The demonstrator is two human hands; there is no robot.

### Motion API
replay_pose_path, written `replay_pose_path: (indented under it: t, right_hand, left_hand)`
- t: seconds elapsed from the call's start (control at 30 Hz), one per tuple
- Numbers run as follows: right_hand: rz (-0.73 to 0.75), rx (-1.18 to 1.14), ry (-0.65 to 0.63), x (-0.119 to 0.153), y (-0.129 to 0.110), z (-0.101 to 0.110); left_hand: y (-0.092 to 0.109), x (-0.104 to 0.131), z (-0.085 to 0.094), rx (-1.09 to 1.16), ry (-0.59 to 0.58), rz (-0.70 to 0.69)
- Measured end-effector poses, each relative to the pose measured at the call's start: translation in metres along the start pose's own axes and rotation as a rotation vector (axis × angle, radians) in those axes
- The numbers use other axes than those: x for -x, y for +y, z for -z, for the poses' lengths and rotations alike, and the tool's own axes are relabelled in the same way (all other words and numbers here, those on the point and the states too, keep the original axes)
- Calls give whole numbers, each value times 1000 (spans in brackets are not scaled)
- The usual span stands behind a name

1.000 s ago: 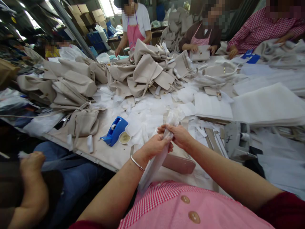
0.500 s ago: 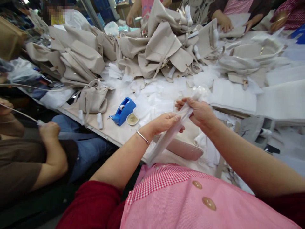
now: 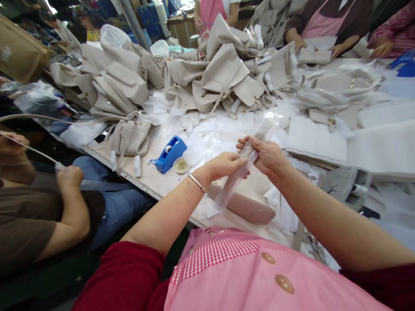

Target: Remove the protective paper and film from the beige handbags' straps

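A long strip of clear plastic wrap (image 3: 236, 182) runs slantwise between my hands, its lower end hanging and its far end lying over the white sheets. My left hand (image 3: 228, 166) pinches it near the middle, thumb on top. Just beyond, my right hand (image 3: 267, 155) grips the same plastic with fingers closed round it. Below my hands a beige handbag (image 3: 249, 207) lies on the table with its base toward me, partly covered by the plastic. To the left are a blue tape dispenser (image 3: 170, 154) and a small round dish (image 3: 180, 165).
Piled beige bags (image 3: 223, 69) fill the back of the table. A smaller beige bag (image 3: 131, 136) stands at the left edge. Stacked white foam sheets (image 3: 317, 138) lie at right. A co-worker (image 3: 42, 207) sits close on the left, pulling a strap; others work across the table.
The plastic's lower end has swung away from my apron, over the handbag. Both hands keep their hold and have barely shifted. The view has tilted up slightly.
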State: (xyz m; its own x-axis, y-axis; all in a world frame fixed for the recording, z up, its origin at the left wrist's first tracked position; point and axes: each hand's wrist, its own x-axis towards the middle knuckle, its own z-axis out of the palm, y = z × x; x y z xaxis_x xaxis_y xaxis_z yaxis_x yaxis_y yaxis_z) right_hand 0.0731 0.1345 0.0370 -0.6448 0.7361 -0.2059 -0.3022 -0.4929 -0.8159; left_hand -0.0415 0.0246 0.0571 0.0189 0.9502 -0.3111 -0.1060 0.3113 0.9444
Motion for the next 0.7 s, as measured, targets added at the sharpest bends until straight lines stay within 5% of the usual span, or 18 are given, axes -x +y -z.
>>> replay_pose_path:
  t: [0.2,0.5,0.7]
  right_hand:
    - [72,-74,97,-7,-15,9]
    - [92,-98,137,5,-7,3]
    - [-38,-204,41,19,4,-7]
  left_hand:
    - [-27,7,-5,28,102,24]
    - [3,0,-19,76,109,-24]
    - [-11,16,-17,-57,226,85]
